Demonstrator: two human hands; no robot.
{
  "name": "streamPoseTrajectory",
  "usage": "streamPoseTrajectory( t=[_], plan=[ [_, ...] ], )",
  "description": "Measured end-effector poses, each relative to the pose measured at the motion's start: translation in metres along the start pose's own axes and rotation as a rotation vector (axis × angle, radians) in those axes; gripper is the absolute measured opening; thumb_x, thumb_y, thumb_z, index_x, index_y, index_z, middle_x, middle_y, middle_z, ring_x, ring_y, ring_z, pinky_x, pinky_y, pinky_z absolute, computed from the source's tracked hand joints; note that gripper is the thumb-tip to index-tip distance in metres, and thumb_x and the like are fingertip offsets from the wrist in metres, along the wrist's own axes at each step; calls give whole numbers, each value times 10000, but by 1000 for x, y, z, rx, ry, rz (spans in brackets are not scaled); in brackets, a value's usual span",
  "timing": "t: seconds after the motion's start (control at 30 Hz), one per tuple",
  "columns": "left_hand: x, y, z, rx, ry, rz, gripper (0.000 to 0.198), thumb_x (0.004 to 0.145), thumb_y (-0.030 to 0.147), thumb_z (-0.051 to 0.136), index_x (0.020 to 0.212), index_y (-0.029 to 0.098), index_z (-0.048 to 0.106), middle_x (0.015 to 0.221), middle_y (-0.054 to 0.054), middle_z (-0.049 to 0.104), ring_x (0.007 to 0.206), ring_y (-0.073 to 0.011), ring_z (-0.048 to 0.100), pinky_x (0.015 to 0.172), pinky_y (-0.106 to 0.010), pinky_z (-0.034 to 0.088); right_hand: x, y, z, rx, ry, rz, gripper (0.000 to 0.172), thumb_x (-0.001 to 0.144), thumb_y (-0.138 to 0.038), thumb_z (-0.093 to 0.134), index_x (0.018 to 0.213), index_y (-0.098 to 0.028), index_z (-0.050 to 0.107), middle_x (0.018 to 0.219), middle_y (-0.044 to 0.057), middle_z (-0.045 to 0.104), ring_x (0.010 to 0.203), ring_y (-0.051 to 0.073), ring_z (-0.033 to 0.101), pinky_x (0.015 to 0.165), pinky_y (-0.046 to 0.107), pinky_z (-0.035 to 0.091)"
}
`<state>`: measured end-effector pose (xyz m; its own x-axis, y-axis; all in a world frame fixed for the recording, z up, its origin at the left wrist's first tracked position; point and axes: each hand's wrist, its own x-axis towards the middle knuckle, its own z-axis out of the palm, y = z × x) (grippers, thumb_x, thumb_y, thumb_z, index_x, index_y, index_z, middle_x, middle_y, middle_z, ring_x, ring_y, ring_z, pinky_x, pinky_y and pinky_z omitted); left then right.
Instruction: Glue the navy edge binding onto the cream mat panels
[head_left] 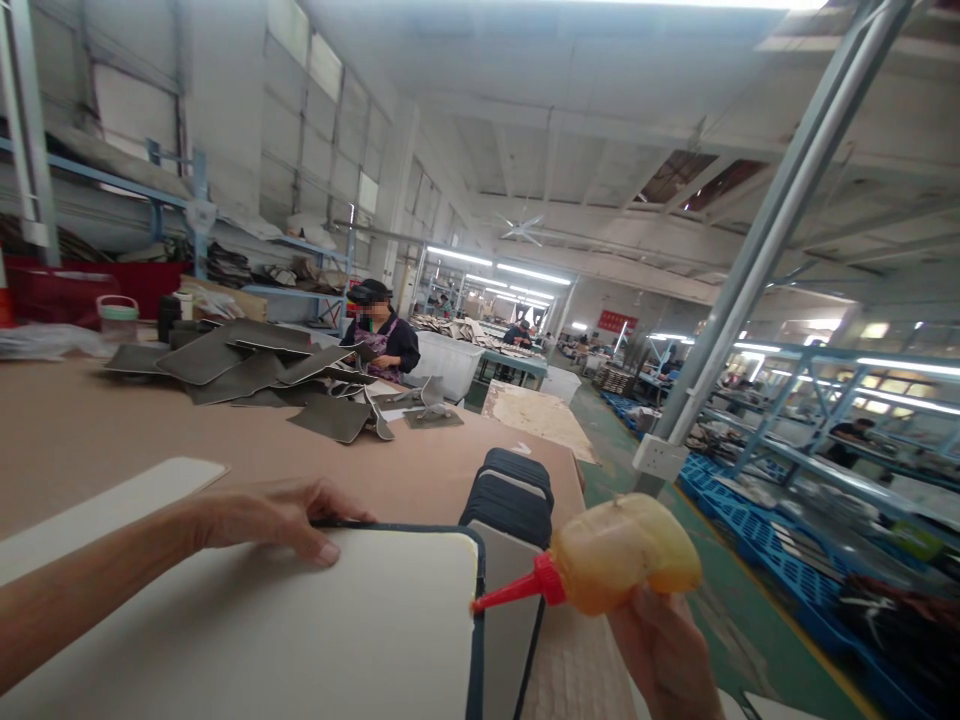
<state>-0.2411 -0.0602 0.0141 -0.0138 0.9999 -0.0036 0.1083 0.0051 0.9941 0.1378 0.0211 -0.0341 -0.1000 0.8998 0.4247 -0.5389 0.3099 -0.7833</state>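
Note:
My left hand lies on the far edge of a large cream panel with a dark rim, fingers curled over that edge and thumb pressed on top. My right hand grips a yellowish squeeze bottle from below. Its red nozzle points left and touches the panel's right rim. A stack of dark padded pieces stands just behind the panel.
The brown worktable carries a heap of grey cut pieces and a white strip. A person in dark clothes works at the table's far end. Blue pallets and metal racks line the aisle on the right.

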Motion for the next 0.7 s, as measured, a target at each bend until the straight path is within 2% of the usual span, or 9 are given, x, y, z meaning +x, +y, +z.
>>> streamPoseTrajectory(
  t=[0.17,0.27,0.47,0.7],
  plan=[
    [9,7,-11,225,-459,-79,420,628,358,753,1024,223,782,1031,-26,760,1004,-344,663,834,-334,534,-3,1,-6,-9,-41,6,486,661,-341,812,1126,-265,692,1057,119,726,950,323,685,902,503,536],
    [13,11,-19,298,-584,-56,450,693,376,721,1114,220,742,1091,-20,742,1076,-329,634,880,-309,501,-5,-2,-3,-16,-108,28,466,692,-377,789,1136,-279,686,1085,110,720,1020,336,662,930,514,519],
    [8,14,-20,294,-608,-40,386,731,351,680,1092,231,745,1094,-11,743,1057,-317,633,896,-290,468,-9,-6,2,-34,-192,56,480,697,-439,773,1145,-299,676,1095,98,720,1059,352,646,967,538,485],
    [7,16,-21,316,-467,-68,354,630,360,742,957,236,801,1016,-11,764,1045,-340,633,928,-317,473,-15,-8,2,-126,-228,81,509,716,-526,731,1145,-260,667,1039,129,729,1057,361,641,958,561,478]
  ],
)
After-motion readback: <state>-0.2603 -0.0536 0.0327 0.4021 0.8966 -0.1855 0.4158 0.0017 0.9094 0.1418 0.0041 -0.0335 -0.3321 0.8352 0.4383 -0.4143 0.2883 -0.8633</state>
